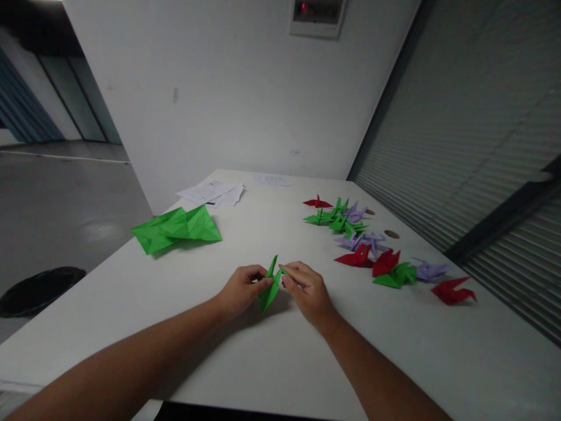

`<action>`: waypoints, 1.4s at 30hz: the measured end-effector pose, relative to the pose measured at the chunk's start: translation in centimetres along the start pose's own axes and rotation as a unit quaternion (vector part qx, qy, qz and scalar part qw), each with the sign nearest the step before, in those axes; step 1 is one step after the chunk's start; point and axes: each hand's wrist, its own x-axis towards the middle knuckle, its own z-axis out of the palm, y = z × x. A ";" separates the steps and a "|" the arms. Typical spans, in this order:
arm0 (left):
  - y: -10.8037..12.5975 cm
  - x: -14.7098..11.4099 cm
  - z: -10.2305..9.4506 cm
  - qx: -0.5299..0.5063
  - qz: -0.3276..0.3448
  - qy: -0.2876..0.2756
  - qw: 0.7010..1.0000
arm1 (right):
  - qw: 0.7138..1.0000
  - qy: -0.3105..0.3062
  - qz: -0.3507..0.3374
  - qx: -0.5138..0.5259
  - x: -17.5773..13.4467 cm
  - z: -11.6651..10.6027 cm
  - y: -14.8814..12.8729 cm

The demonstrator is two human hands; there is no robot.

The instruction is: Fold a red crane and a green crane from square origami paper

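Observation:
A partly visible green origami crane (270, 295) is held just above the white table (245, 362), between my two hands. My left hand (244, 287) pinches its body from the left side, thumb and forefinger closed on it. On the other side, the fingertips of my right hand (309, 290) pinch a narrow pointed end of the paper. One green point sticks up between the hands, and a wider flap hangs down toward me. Fingers cover part of the fold.
Red, green and purple folded cranes (359, 256) lie in a cluster along the right. Creased green paper sheets (177, 229) rest at the left, with printed papers (213, 193) behind. Window blinds (473, 117) border the right; a black bin (41, 289) stands on the floor at left.

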 end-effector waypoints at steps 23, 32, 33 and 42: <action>0.1 0.1 0.0 0.082 0.041 0.005 0.996 | 0.932 0.072 0.224 0.276 0.3 1.4 0.0; 0.1 0.0 0.0 0.095 0.037 -0.002 0.995 | 0.911 0.074 0.267 0.305 0.4 1.2 0.1; 0.2 -0.1 0.0 0.098 0.036 -0.003 0.995 | 0.910 0.072 0.269 0.305 0.5 1.1 0.1; 0.0 -0.1 0.0 0.095 0.039 -0.003 0.995 | 0.913 0.075 0.283 0.283 0.5 0.8 0.6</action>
